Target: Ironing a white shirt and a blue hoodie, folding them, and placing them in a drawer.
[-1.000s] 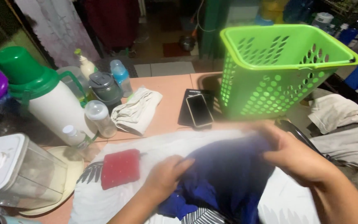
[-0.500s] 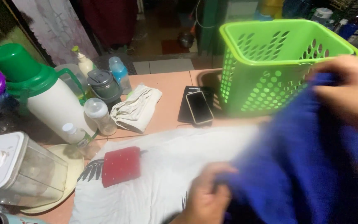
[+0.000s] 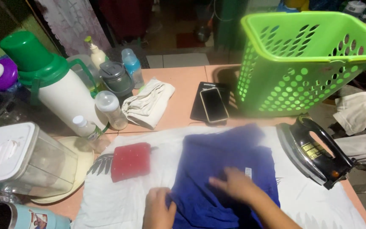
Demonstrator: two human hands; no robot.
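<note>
- A blue garment (image 3: 221, 165) is spread on a white cloth (image 3: 119, 199) that covers the near part of the table (image 3: 183, 85); it lies near the middle of the table's near edge.
- The right hand (image 3: 236, 185) is laid flat on the garment, palm down, fingers stretched toward the left and loosely apart; nothing is gripped by it.
- The left hand (image 3: 159, 208) is seen at the garment's near left corner, by the table's near edge. Its fingers are curled against the fabric edge; whether the cloth is pinched cannot be told.
- A red sponge (image 3: 131, 161) is set on the white cloth just left of the garment, apart from both hands.
- A black iron (image 3: 314, 150) is rested on the white cloth near the table's right edge, to the right of the garment.
- A green basket (image 3: 310, 63) is stood at the far right corner of the table, and a phone (image 3: 214, 104) is lain beside its left wall on a dark case.
- A folded pale cloth (image 3: 149, 104) is placed left of the phone.
- A white jug with a green lid (image 3: 51, 85), several bottles (image 3: 111, 109) and a clear plastic container (image 3: 18, 163) are crowded along the table's left edge.
</note>
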